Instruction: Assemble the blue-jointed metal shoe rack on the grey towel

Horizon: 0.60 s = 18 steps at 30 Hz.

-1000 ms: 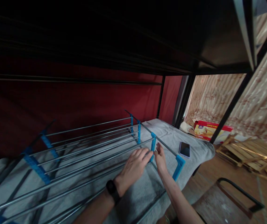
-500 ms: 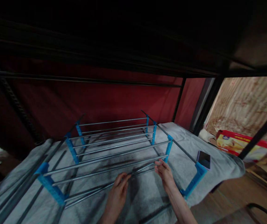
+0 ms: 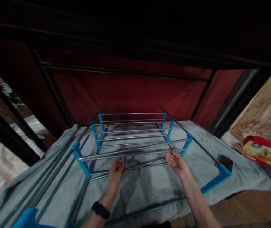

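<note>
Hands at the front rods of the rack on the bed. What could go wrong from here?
1. The slanted grey metal rods between the left hand and the open right hand look unseated at their ends; they might slip free or pinch fingers.
2. The dark phone sits by the blue plastic corner bracket, close to the grey blanket edge; shifting the rack could knock it to the floor.

Lower bunk bed (image 3: 54,91) in front of me, mattress covered w/ a grey blanket (image 3: 154,186). Directly on the blanket: a shoe rack (image 3: 135,137), steel rods & blue plastic joints, across the middle. A phone (image 3: 225,162) lies near the right edge, just beside the rack's blue corner.
</note>
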Tool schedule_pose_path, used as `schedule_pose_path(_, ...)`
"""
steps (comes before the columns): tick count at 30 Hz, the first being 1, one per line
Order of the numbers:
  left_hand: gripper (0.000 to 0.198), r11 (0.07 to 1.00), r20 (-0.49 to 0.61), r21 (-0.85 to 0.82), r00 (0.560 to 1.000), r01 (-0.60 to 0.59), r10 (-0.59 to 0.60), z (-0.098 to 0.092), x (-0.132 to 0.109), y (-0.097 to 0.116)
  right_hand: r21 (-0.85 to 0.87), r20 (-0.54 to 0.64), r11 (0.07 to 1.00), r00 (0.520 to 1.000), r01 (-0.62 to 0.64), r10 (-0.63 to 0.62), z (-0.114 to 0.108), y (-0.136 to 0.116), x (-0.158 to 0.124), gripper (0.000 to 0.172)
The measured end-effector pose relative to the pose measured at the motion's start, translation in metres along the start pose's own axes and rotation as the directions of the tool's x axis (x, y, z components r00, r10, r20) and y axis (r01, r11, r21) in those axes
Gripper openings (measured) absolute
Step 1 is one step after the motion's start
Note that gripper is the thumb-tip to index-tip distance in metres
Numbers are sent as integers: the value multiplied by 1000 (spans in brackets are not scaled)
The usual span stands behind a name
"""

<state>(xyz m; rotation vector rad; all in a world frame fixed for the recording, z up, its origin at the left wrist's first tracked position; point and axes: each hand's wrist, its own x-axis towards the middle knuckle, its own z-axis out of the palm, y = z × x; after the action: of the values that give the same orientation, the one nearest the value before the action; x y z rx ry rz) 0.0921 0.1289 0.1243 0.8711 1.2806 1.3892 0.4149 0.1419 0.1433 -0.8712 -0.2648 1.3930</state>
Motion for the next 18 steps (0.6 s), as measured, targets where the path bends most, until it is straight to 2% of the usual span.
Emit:
schedule_pose_path(5, 63, 998, -23, 59, 1000, 21, -19, -2, 0, 2, 29, 11, 997, 997, 72, -72, 10, -2, -5, 9)
schedule_pose_path(12, 64, 997, -54, 32, 996, 66, -65, -19, 10, 25, 20, -38, 998, 997, 66, -65, 27, -10, -10, 13)
schedule_pose_path(18, 61, 991, -82, 40, 989, 125, -121, -24, 11, 18, -2, 3, 995, 995, 98, -98, 30, -8, 0, 11)
